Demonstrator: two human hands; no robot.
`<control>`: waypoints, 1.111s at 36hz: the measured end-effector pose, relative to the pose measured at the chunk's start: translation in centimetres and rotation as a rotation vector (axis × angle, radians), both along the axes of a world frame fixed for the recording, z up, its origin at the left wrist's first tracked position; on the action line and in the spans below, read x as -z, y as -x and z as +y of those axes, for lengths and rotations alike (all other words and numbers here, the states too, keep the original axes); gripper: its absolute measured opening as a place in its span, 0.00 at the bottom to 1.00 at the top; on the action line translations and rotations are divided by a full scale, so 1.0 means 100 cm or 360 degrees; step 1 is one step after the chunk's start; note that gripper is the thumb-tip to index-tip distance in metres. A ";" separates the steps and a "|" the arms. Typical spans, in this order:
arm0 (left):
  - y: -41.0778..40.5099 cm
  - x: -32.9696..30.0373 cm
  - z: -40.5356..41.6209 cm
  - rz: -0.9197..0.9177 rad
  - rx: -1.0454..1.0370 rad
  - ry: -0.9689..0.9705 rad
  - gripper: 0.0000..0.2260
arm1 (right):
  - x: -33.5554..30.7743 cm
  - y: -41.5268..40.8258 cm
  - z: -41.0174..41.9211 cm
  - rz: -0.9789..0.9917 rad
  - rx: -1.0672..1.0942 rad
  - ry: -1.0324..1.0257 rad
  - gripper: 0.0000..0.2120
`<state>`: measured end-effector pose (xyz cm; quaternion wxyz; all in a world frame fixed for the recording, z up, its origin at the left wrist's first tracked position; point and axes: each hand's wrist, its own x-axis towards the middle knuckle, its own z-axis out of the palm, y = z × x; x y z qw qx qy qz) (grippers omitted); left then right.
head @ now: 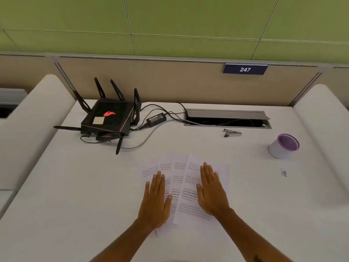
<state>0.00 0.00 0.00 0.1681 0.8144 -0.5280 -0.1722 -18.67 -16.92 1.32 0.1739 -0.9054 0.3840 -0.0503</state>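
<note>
White printed sheets [186, 178] lie fanned on the table [75, 186], both hands, left [155, 200] and right [211, 191], pressing flat with straight fingers, likely gathering them square, perhaps for the stapler [232, 132].

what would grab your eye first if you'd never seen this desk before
The two flat hands come first: the left hand and the right hand press on fanned printed sheets at the near middle of the white desk. Next is the black router at the back left, with a glowing red logo and spiky antennas. A white cup with a purple rim stands out at the right.
</note>
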 end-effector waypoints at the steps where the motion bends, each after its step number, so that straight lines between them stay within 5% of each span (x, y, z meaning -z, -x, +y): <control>1: 0.002 0.000 0.002 0.0005 0.0000 -0.0014 0.34 | 0.001 0.000 0.002 0.0006 0.0004 0.0003 0.34; 7: 0.003 -0.004 0.007 0.0135 -0.0040 0.0139 0.39 | -0.005 -0.004 0.004 -0.0405 0.0158 -0.0419 0.34; 13: -0.029 -0.015 0.017 0.0312 -0.0363 0.0425 0.32 | -0.005 0.019 -0.003 -0.0962 0.0667 -0.0093 0.15; 18: -0.058 -0.008 0.023 0.0323 -0.0616 0.0435 0.26 | 0.005 0.040 -0.010 -0.0463 0.0929 -0.0106 0.26; 27: -0.084 0.015 0.005 0.0283 -0.0346 -0.0130 0.47 | 0.029 0.047 0.008 0.0031 0.0792 -0.0118 0.52; 40: -0.072 0.016 -0.011 0.0241 -0.0262 -0.0228 0.54 | 0.032 0.002 0.012 0.0077 0.0648 -0.0214 0.50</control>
